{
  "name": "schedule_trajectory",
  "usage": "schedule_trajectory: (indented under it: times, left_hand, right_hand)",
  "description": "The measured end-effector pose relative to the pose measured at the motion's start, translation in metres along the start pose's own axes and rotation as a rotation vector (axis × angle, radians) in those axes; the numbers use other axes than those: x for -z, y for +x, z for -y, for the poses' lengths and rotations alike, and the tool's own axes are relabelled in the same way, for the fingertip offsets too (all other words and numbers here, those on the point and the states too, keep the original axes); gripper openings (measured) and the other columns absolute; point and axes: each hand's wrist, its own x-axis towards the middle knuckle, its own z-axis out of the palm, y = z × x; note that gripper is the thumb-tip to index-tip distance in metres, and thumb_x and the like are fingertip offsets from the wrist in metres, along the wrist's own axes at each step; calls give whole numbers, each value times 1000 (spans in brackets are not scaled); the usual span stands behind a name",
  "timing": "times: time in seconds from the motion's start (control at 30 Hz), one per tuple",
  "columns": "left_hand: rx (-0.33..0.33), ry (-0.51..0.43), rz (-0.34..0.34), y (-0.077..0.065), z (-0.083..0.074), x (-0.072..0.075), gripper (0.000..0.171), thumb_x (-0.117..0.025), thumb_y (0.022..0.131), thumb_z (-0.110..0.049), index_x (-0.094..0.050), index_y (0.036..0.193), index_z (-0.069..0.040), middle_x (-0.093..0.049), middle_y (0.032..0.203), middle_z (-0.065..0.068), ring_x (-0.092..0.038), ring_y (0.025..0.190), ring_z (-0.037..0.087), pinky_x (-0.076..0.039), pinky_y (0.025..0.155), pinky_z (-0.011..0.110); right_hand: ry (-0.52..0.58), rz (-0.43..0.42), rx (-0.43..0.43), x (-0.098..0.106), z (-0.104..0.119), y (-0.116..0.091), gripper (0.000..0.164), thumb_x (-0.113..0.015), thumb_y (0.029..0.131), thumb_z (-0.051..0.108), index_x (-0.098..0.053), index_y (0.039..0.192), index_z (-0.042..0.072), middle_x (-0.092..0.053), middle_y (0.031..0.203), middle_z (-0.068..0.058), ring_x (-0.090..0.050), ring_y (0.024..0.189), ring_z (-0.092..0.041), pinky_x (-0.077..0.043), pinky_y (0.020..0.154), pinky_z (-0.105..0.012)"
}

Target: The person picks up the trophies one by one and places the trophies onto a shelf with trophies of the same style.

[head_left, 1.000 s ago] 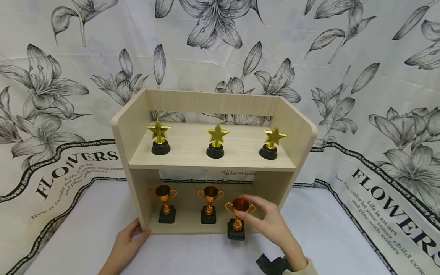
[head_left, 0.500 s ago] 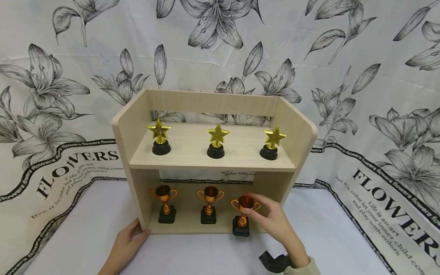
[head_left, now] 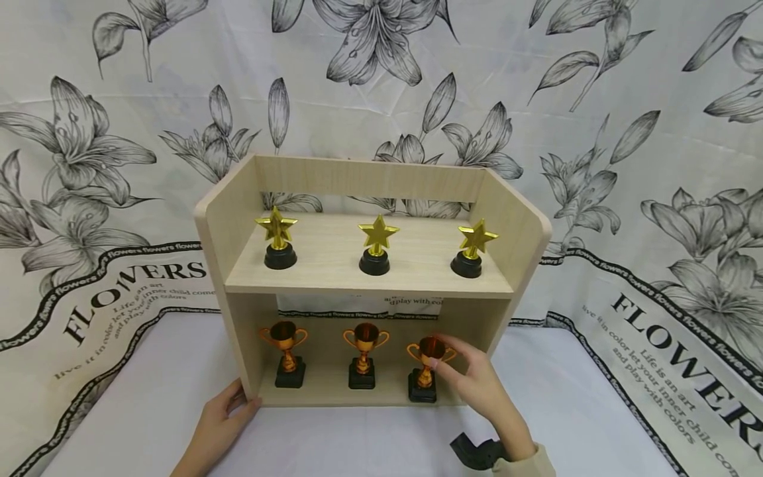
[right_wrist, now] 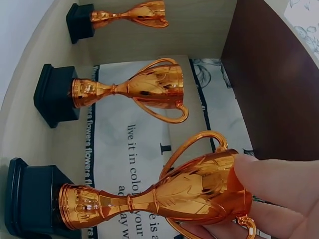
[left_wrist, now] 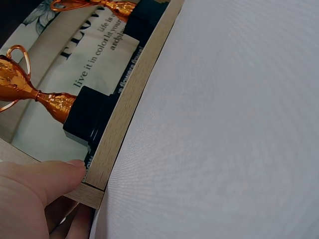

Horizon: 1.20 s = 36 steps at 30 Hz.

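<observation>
My right hand pinches the cup of a copper-coloured trophy with a black base, at the right of the lower shelf. In the right wrist view the thumb lies on the cup's rim and the other fingers go behind it, partly hidden. Its base stands close to the front edge of the shelf. My left hand grips the lower left front corner of the wooden shelf unit; the left wrist view has the thumb inside and fingers outside. Two matching trophies stand upright to the left, one at left and one in the middle.
On the upper shelf stand three gold star trophies, at left, middle and right. A white cloth covers the table. Behind hangs a flower-printed cloth. A black strap-like piece is at the right wrist.
My right hand has moved the trophy to the right and back, from overhanging the front edge of the lower shelf to within it. The left hand stays at the corner.
</observation>
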Motion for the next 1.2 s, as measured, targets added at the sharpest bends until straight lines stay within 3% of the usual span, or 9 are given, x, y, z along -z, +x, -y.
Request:
schedule_trajectory:
  times: [0.33, 0.57, 0.93, 1.2]
  left_hand:
    - [-12, -5, -5, 0, 1, -1, 60, -68, 87, -27, -46, 136, -1, -57, 127, 19, -59, 108, 17, -43, 93, 24]
    - [-4, -3, 5, 0, 1, -1, 61, -68, 87, -28, -45, 137, -1, -55, 128, 20, -60, 110, 23, -44, 95, 32]
    - [2, -4, 1, 0, 1, 0, 62, -68, 87, -29, -46, 136, -1, -56, 128, 20, -60, 109, 22, -45, 93, 27]
    - [4, 2, -9, 0, 1, 0, 62, -68, 86, -29, -46, 136, -1, -57, 127, 19, -60, 108, 20, -45, 93, 26]
  right_hand:
    - [6, -2, -8, 0, -4, 1, 44, -66, 88, 16, -56, 128, 3, -58, 127, -13, -51, 120, -32, -38, 100, -54]
    - [-15, -1, -15, -1, -7, 1, 42, -66, 88, 16, -56, 127, 3, -58, 127, -13, -51, 119, -32, -38, 100, -55]
    - [-50, -9, -35, -4, -11, 4, 42, -65, 89, 15, -55, 128, 3, -57, 128, -14, -50, 120, -34, -36, 100, -58]
    - [-57, -44, 15, -5, -17, 6, 41, -65, 88, 11, -56, 127, 0, -59, 124, -15, -51, 118, -34, -38, 98, -56]
